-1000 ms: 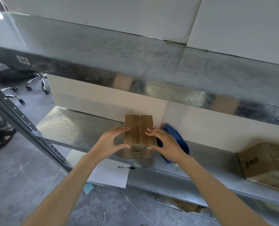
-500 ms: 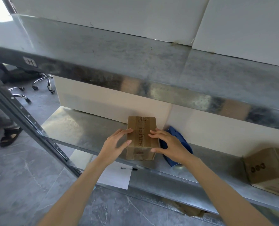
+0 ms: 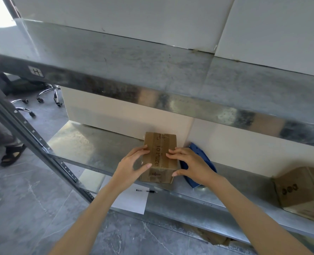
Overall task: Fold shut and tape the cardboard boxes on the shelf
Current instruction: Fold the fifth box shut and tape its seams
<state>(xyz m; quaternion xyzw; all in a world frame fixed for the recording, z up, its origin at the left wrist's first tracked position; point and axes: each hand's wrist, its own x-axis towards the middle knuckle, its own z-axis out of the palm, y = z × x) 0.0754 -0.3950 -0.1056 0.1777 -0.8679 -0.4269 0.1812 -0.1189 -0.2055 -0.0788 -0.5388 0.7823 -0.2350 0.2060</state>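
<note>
A small brown cardboard box (image 3: 159,144) with clear tape along its top seam stands closed on the metal shelf (image 3: 90,144), against the white back panel. My left hand (image 3: 132,162) lies against the box's left side, fingers straight on the top edge, thumb at the front corner. My right hand (image 3: 191,164) rests on the right side, fingers flat on the top, thumb low by the front face. Behind my right hand lies a blue tape dispenser (image 3: 200,153), partly hidden. A second cardboard box (image 3: 303,192) sits on its side at the shelf's right end.
An upper metal shelf (image 3: 152,70) overhangs close above. A slanted steel upright (image 3: 33,138) crosses at left. A white sheet (image 3: 132,199) and a pen (image 3: 147,191) lie under the shelf. Chair bases (image 3: 47,94) and a person's sandalled foot (image 3: 11,155) are at far left.
My left hand has slid from a grip around the box's front left edge to lie flatter along its side. The view has shifted slightly; the box stays in place.
</note>
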